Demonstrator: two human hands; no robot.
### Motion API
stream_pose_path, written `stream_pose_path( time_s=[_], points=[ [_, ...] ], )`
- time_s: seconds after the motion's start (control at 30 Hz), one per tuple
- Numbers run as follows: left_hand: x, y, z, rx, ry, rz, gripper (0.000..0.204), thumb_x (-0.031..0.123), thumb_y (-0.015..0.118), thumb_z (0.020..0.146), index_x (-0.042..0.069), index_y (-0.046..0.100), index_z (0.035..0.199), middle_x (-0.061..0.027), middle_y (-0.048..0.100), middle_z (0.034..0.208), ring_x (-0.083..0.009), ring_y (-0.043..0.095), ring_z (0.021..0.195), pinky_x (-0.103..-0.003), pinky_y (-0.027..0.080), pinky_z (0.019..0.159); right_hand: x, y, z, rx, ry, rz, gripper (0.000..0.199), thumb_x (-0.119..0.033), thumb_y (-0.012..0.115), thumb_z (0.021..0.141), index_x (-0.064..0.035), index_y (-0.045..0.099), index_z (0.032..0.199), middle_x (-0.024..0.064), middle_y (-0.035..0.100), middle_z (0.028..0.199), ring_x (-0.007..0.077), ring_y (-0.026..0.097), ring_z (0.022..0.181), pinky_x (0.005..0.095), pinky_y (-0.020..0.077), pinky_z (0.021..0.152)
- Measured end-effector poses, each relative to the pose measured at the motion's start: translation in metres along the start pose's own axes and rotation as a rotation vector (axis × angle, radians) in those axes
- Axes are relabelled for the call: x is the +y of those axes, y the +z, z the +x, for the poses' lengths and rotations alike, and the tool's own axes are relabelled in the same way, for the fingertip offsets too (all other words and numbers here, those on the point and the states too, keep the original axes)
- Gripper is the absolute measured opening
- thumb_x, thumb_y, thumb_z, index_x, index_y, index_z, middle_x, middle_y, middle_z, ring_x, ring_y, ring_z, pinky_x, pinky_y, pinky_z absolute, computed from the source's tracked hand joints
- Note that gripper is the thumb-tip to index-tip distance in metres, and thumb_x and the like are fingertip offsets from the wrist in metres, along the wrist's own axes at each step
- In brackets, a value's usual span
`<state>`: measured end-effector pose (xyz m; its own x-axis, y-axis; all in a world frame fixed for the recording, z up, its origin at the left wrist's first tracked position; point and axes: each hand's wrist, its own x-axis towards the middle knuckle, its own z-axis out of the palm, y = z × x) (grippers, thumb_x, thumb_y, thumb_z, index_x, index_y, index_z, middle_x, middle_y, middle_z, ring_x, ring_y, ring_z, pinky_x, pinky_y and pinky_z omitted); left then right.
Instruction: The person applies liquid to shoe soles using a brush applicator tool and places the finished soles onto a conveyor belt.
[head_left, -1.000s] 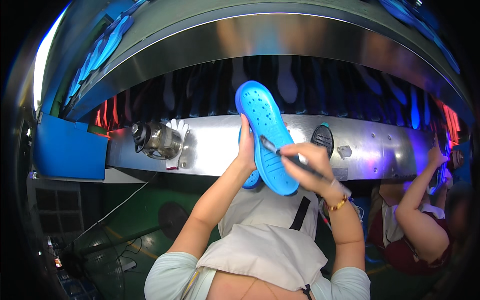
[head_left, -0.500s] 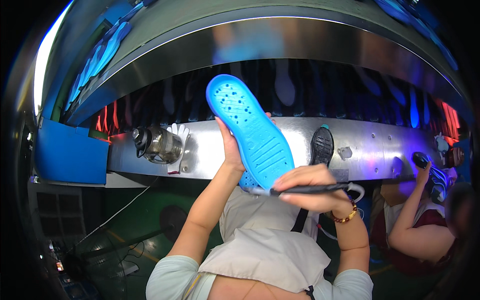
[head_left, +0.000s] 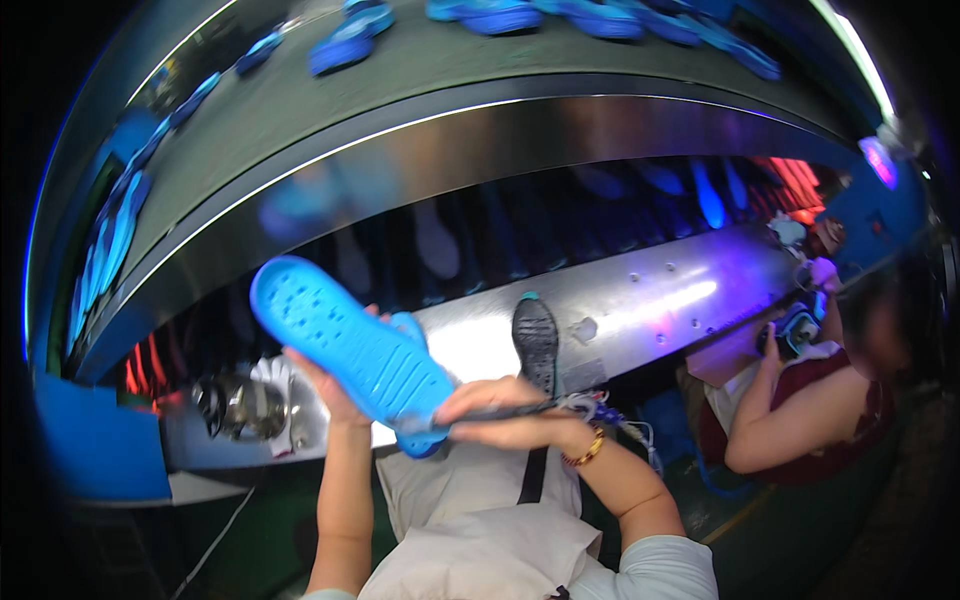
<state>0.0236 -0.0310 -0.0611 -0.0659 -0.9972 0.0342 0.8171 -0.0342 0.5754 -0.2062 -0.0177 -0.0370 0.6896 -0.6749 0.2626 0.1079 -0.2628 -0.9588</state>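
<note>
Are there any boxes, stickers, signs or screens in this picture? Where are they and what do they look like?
Label: a small pale grey rectangle stuck on the shiny metal panel, just right of the dark shoe sole; its print is too small to tell.
Sticker: a small pale, roundish patch on the same panel, above that label.
No boxes, signs or screens show clearly.
</note>
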Motion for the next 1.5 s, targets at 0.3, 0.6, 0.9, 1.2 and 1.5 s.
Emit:
stream_pose_path(
  time_s=[0.3, 0.6, 0.9, 1.2, 1.5],
  points=[
    [0.012, 0.021, -0.009, -0.04, 0.151, 0.005, 0.089, 0.073, 0.03, 0.074, 0.004, 0.03, 0.131, -0.0173, 0.043, 0.124, -0.034, 0.045, 0.111, -0.049, 0.034, 0.096, 0.022, -0.001, 0.0, 0.172, 0.116, 0.325, 0.019, -0.004, 0.064, 0.074, -0.0005, 0.064, 0.093, 0.0102, 0.063, 0.095, 0.0174, 0.056, 0.095, 0.0282, 0.0419, 0.085],
    [0.003, 0.087, -0.024, -0.161, 0.276, -0.019, 0.077, 0.058, 0.033, 0.083, 0.0, 0.025, 0.133, -0.023, 0.037, 0.129, -0.0388, 0.041, 0.114, -0.051, 0.031, 0.097, -0.024, 0.019, 0.016, 0.385, -0.031, 0.817, 0.019, 0.001, 0.056, 0.079, 0.0064, 0.056, 0.098, 0.0189, 0.06, 0.099, 0.0218, 0.059, 0.091, 0.0296, 0.0475, 0.082],
    [0.009, 0.068, -0.021, -0.085, 0.21, -0.209, 0.048, 0.034, 0.043, 0.086, 0.002, 0.04, 0.122, -0.0164, 0.053, 0.112, -0.0252, 0.056, 0.098, -0.038, 0.045, 0.087, -0.036, 0.014, 0.016, 0.243, -0.199, 0.26, 0.022, 0.008, 0.062, 0.068, 0.0037, 0.062, 0.089, 0.0183, 0.063, 0.092, 0.025, 0.062, 0.087, 0.0314, 0.0478, 0.079],
    [0.02, 0.075, -0.008, -0.044, 0.122, -0.177, 0.045, 0.029, 0.045, 0.085, 0.001, 0.043, 0.12, -0.0163, 0.055, 0.109, -0.0263, 0.057, 0.096, -0.038, 0.047, 0.085, -0.042, -0.012, 0.031, 0.179, -0.256, -0.076, 0.02, 0.006, 0.063, 0.065, 0.0029, 0.063, 0.085, 0.0165, 0.065, 0.085, 0.0244, 0.063, 0.083, 0.0307, 0.0488, 0.076],
    [0.027, 0.069, 0.005, -0.143, 0.044, -0.161, 0.042, 0.026, 0.044, 0.085, -0.001, 0.044, 0.118, -0.0166, 0.056, 0.108, -0.0268, 0.058, 0.095, -0.038, 0.047, 0.084, -0.057, -0.003, 0.022, -0.142, -0.28, -0.22, 0.017, -0.002, 0.067, 0.066, -0.001, 0.064, 0.083, 0.0126, 0.065, 0.087, 0.0247, 0.063, 0.084, 0.0315, 0.0488, 0.075]
  ],
)
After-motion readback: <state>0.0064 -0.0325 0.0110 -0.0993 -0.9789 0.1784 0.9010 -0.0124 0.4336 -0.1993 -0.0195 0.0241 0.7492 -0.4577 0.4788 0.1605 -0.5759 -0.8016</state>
